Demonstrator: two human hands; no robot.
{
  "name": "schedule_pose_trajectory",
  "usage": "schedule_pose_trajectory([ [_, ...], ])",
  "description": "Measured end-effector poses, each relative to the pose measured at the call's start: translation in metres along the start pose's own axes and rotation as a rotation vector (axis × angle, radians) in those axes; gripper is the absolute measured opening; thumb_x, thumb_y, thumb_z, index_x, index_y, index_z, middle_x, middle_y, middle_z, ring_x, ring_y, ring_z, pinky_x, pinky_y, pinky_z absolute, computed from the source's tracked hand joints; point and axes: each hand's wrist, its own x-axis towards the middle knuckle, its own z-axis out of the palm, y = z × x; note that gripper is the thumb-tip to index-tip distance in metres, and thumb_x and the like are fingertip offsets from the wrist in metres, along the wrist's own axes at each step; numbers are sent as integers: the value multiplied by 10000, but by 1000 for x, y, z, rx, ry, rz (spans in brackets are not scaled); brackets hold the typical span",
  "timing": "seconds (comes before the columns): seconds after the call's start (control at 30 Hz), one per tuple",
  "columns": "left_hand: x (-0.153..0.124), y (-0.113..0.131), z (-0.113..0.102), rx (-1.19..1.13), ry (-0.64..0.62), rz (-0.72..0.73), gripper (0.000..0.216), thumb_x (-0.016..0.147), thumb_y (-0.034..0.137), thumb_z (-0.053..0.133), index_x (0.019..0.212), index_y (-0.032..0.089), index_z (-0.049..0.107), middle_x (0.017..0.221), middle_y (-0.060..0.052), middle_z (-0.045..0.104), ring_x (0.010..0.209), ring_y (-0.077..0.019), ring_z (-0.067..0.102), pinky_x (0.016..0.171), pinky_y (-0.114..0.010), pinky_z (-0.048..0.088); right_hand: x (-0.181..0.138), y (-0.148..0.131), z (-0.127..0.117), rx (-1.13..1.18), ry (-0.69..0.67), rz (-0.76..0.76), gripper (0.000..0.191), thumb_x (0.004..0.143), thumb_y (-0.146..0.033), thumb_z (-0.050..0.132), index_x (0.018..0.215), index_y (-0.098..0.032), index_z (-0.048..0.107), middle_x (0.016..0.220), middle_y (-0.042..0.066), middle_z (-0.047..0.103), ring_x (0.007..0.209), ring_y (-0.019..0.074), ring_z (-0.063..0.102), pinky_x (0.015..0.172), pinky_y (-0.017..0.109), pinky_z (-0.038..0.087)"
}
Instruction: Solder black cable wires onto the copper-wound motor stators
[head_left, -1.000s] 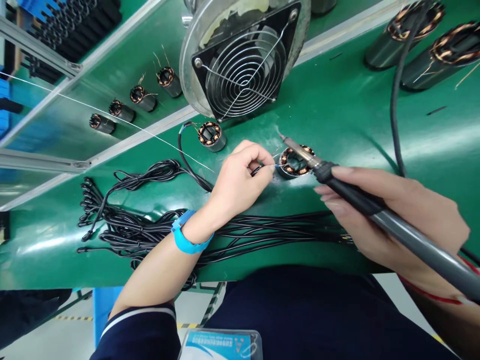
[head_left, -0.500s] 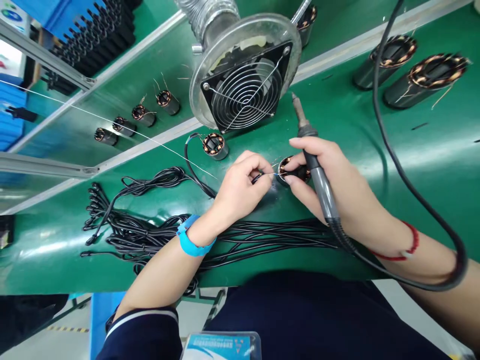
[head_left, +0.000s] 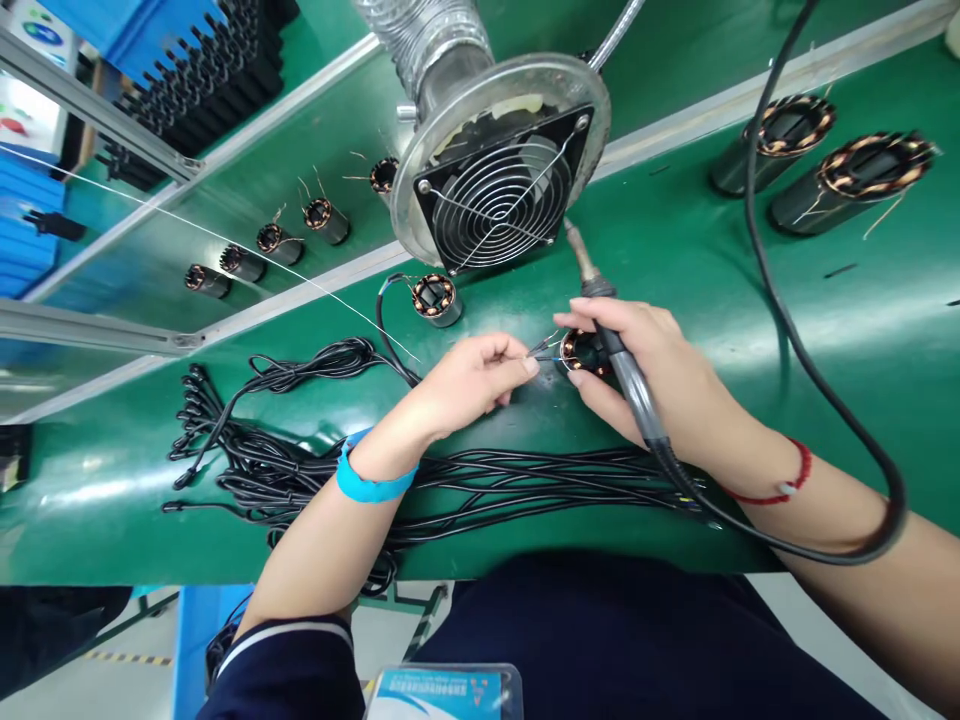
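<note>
My left hand [head_left: 469, 385] pinches the thin lead wires [head_left: 546, 348] that stick out of a small copper-wound motor stator [head_left: 581, 352] on the green bench. My right hand [head_left: 649, 372] is wrapped around a soldering iron [head_left: 611, 335], whose tip points up and away toward the fan, while its fingertips rest on the stator. The iron's black cord [head_left: 825, 390] loops off to the right. A blue strap sits on my left wrist and a red string on my right.
A round extraction fan [head_left: 499, 185] on a ribbed hose stands just behind the stator. Another stator [head_left: 435, 298] with a black cable lies left of it. A bundle of black cables [head_left: 315, 470] runs along the bench's front. More stators [head_left: 851, 170] stand at right and on the back belt.
The iron swung from lying across the stator to pointing up toward the fan, and my right hand came in and settled its fingers on the stator. My left hand kept pinching the wires.
</note>
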Motion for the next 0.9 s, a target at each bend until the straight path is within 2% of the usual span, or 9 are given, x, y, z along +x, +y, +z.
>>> schedule_pose_trajectory([
  [0.1, -1, 3, 0, -173, 93, 11, 149, 812, 220, 605, 695, 137, 564, 630, 30, 567, 479, -18, 389, 428, -146, 244, -1, 1, -2, 27, -27, -13, 503, 829, -174, 551, 1313, -232, 427, 1084, 54, 694, 1029, 272, 630, 928, 465, 483],
  [0.2, -1, 4, 2, -231, 131, -3, 128, 730, 194, 651, 643, 136, 577, 584, 49, 534, 473, -18, 368, 441, -160, 231, -2, -2, -6, 55, -39, -21, 506, 820, -168, 550, 1306, -237, 428, 1030, 38, 703, 1000, 271, 626, 930, 467, 479],
  [0.3, -1, 4, 6, -237, 125, 14, 104, 668, 175, 692, 613, 132, 614, 515, 70, 483, 472, -24, 363, 473, -177, 272, -3, -5, -10, 74, -31, -23, 501, 818, -149, 530, 1304, -220, 430, 1069, 51, 701, 1015, 262, 618, 943, 456, 472],
  [0.43, 1, 5, 14, -230, 152, 11, 114, 638, 201, 740, 628, 125, 655, 557, 46, 565, 523, -45, 439, 538, -203, 352, -3, -5, -11, 65, 5, -30, 478, 832, -147, 522, 1297, -210, 431, 1079, 59, 696, 994, 244, 620, 920, 440, 478],
  [0.53, 2, 4, 19, -223, 175, 0, 190, 607, 254, 793, 629, 125, 656, 554, 47, 565, 522, -48, 433, 533, -207, 347, -2, -5, -7, 17, 1, -85, 442, 840, -191, 548, 1271, -197, 449, 1053, 62, 694, 938, 241, 623, 852, 424, 494],
  [0.63, 1, 3, 18, -239, 115, -15, 244, 600, 299, 817, 625, 131, 642, 473, 80, 452, 462, -32, 340, 483, -199, 282, -2, -6, -2, -94, 12, -122, 348, 874, -220, 534, 1217, -178, 500, 959, 59, 696, 870, 228, 622, 792, 389, 489],
  [0.73, -1, 2, 13, -237, 44, -18, 280, 692, 360, 752, 601, 141, 603, 434, 93, 353, 422, -27, 252, 440, -201, 184, -2, -8, -2, -177, 43, -131, 285, 901, -213, 516, 1185, -188, 522, 866, 27, 702, 805, 205, 626, 789, 369, 472],
  [0.8, -2, 2, 11, -186, 7, 7, 290, 774, 370, 665, 608, 140, 604, 451, 73, 397, 428, -34, 282, 439, -200, 181, -2, -9, -2, -172, 75, -112, 276, 897, -196, 525, 1173, -196, 522, 848, 7, 708, 788, 190, 631, 798, 357, 466],
  [0.9, -1, -1, 12, -59, -101, 18, 231, 816, 307, 592, 669, 137, 646, 541, 33, 531, 484, -51, 398, 468, -190, 261, -2, -12, 0, -118, 129, -60, 262, 889, -173, 539, 1151, -189, 532, 817, -1, 707, 763, 177, 633, 799, 344, 469],
])
